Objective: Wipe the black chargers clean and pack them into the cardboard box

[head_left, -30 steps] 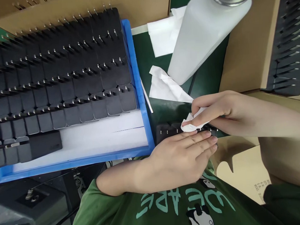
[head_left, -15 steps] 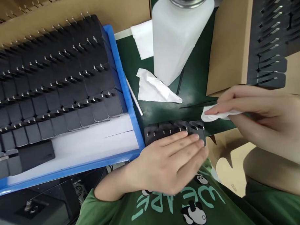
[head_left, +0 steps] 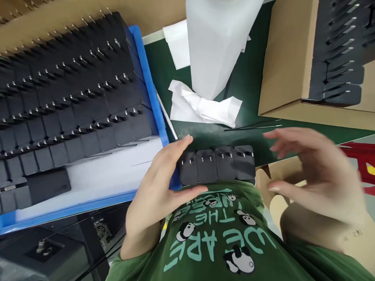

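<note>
In the upper left of the frame, a blue tray with tight rows of black plug blocks and a strip of white lining along the near side. Below, in the lower left corner, a dark machine. Just right of the tray, a thin metal rod on the green tabletop. Left of centre, over the tray's lower right corner, the left hand, with thumb and fingers spread wide. Holds nothing. Close by, at the centre of the frame, a row of four black chargers, set side by side with metal prongs in view. Cannot tell whether touched by the left hand. Above the row, a crumpled white tissue; in the upper middle, a pale bottle. Right of centre, the right hand, blurred, widely open, apart from the row. Grips nothing visible. In the upper right, a cardboard box with more pronged black blocks.
</note>
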`<state>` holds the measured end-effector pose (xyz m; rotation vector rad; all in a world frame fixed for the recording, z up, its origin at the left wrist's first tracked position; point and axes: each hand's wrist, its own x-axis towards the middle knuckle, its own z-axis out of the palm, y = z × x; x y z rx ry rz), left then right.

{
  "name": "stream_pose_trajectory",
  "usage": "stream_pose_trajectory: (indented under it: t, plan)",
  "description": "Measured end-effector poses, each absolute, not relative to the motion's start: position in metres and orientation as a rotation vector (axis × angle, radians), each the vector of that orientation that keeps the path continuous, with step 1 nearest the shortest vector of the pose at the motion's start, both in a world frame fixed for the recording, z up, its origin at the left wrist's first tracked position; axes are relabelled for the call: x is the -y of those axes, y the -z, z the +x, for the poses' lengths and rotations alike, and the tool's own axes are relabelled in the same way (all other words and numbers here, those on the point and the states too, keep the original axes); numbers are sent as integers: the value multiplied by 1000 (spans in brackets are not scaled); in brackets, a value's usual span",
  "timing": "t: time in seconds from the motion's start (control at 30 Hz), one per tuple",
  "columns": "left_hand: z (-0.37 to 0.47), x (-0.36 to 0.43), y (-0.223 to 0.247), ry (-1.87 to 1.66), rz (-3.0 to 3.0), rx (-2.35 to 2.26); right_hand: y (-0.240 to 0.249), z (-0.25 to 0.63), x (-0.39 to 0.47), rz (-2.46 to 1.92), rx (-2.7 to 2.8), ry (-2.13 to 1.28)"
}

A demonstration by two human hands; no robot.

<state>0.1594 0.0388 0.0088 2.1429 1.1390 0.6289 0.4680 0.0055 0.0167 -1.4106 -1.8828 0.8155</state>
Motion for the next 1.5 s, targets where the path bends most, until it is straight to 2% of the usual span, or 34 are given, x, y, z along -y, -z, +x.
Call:
stream_pose_trajectory:
  t: [0.13, 0.3, 0.77, 1.13, 1.2, 1.37, 1.5]
  plan:
    - [165, -44, -12, -554, 2231, -1151, 1, 450, -11, -1357, 1966, -946]
    - [168, -49, -9, -441, 2233, -1140, 10, 435, -25, -1279, 2028, -939]
    - [164, -47, -7, -701, 2241, -997, 8, 424, -23, -1147, 2063, -765]
    - [168, -46, -8, -589, 2225, -1088, 10, 428, -27, -1172, 2072, -869]
    - [168, -47, -8, -574, 2215, -1096, 5, 428, -21, -1238, 2103, -764]
    - [166, -47, -8, -590, 2208, -1070, -14, 414, 4, -1346, 2213, -151]
    - [165, -47, -6, -580, 2220, -1098, -16, 388, 12, -1405, 2357, -64]
